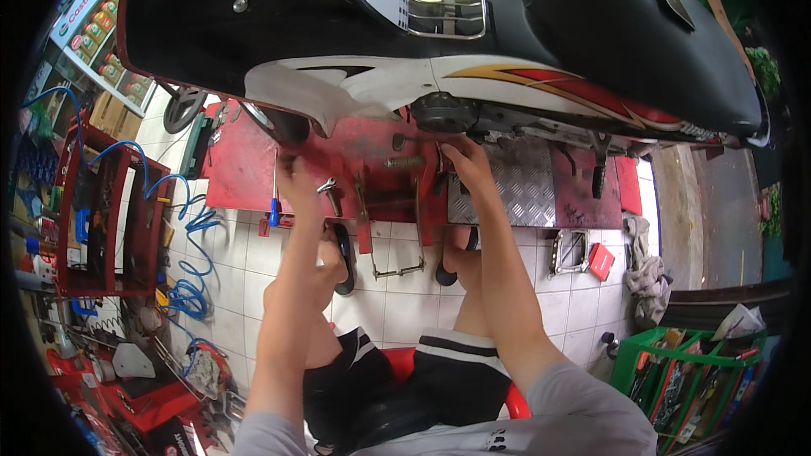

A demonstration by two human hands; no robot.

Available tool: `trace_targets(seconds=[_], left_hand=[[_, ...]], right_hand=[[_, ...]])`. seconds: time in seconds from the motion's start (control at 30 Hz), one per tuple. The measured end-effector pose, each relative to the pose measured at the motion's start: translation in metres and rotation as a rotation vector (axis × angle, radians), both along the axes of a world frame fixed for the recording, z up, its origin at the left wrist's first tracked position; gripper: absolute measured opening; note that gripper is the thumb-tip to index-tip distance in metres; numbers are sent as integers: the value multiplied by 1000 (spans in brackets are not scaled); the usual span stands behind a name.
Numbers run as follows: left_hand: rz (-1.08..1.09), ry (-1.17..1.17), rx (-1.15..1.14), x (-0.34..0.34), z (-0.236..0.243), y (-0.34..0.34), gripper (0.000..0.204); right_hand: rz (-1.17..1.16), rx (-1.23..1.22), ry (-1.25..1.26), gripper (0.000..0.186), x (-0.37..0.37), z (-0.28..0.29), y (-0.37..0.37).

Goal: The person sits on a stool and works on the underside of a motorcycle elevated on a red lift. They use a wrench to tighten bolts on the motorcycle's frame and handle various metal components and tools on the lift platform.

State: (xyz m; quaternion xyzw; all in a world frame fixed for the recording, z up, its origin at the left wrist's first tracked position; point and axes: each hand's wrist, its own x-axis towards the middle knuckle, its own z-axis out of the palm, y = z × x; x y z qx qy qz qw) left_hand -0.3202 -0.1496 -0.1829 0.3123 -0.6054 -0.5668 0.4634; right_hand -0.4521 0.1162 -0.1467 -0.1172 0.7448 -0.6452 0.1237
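Note:
A motorbike [355,89] with white, red and yellow side panels and a black seat stands across a red lift platform [236,173]. My left hand [293,176] is over the platform below the front of the bike, its fingers blurred. Beside it lies a blue-handled screwdriver [274,209], and to its right a chrome wrench or socket tool [327,186]. My right hand [459,157] reaches up under the round dark engine cover [439,111]. Its fingertips are close to the underside, and I cannot make out what they grip. A small cylindrical metal part [404,163] lies between my hands.
A red tool cart [114,211] stands at the left with a coiled blue air hose [187,297] by it. A green tool rack [684,380] is at the lower right. A metal frame [570,252], a small red box [601,262] and a rag [646,274] lie on the tiles.

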Motion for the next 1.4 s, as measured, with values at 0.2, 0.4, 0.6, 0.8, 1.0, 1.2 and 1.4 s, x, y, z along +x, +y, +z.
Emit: trace_targets(seconds=[0.2, 0.4, 0.6, 0.8, 1.0, 1.2, 1.4], left_hand=[[-251, -222, -837, 18, 50, 84, 19], [-460, -293, -698, -20, 42, 107, 21], [-765, -556, 14, -40, 25, 90, 33], [-839, -483, 243, -38, 29, 83, 25], [-690, -605, -248, -42, 13, 70, 46], [-791, -526, 139, -41, 22, 78, 26], [-741, -146, -115, -40, 15, 85, 18]], right_hand=[[136, -94, -140, 35, 8, -5, -3], [240, -75, -167, 42, 14, 6, 3], [292, -231, -49, 44, 17, 11, 6], [206, -162, -55, 37, 11, 0, 5], [113, -36, -61, 33, 9, -10, -5], [40, -19, -6, 32, 10, -8, -4], [65, -458, -137, 34, 14, 6, -5]])
